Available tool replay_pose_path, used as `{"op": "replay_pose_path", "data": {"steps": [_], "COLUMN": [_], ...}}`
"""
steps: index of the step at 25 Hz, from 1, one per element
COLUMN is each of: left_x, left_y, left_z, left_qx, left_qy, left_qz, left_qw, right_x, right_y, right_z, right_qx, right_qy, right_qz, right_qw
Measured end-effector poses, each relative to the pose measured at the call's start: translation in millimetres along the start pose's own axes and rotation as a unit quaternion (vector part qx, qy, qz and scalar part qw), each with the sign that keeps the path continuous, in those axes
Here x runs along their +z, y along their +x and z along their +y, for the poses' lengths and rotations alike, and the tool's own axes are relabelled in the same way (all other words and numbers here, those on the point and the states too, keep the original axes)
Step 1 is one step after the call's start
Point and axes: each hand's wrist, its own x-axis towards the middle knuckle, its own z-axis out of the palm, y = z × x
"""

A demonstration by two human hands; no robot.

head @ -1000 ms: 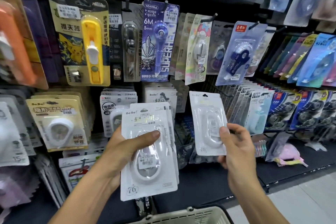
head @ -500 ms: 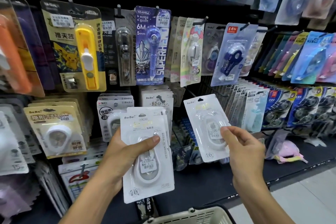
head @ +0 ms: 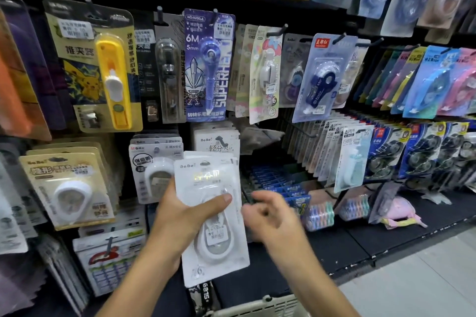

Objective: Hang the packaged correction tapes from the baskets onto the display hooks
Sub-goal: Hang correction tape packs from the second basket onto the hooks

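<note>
Two hands are working in front of a stationery display, one of them holding a stack of white correction tape packs.

Left hand [head: 185, 216] is gripping the stack of white correction tape packs [head: 211, 219] upright, thumb pressing across the front blister and fingers curling behind; right hand [head: 270, 216] is hovering just beside the stack's right edge, motion-blurred, fingers loosely curling and holding nothing that can be made out; the stack is sitting in front of the lower row of hanging packs, below a purple pen-type tape card [head: 208, 64] and a yellow clip pusher card [head: 95, 67] hanging on display hooks [head: 283, 29]; a pale basket rim [head: 260, 307] is showing at the bottom edge, under the wrists.
</note>
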Motion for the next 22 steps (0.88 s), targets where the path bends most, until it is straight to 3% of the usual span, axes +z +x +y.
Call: {"op": "replay_pose_path", "data": {"steps": [3, 8, 13, 19, 22], "left_x": [5.0, -9.6, -8.6, -4.0, -1.8], "left_y": [-2.8, -2.5, -4.0, -3.8, -5.7], "left_z": [-3.8, -2.5, 0.3, 1.4, -0.6], "left_qx": [0.005, -0.047, -0.016, -0.02, -0.023], "left_qy": [0.0, -0.066, -0.068, -0.08, -0.084], "left_qz": [-0.018, -0.079, 0.004, 0.041, 0.038], "left_qw": [1.0, 0.994, 0.998, 0.996, 0.995], "right_x": [18.8, -2.8, -47.1, -68.0, -67.4], "right_y": [-5.9, 3.5, 25.8, 33.7, 34.6], "right_z": [5.6, -10.5, -18.4, -14.7, -14.1], "right_qx": [-0.01, 0.013, 0.019, 0.016, 0.056], "right_qy": [0.03, 0.107, 0.048, -0.104, -0.006], "right_qz": [-0.04, 0.024, 0.173, 0.22, 0.201], "right_qw": [0.999, 0.994, 0.984, 0.97, 0.978]}}
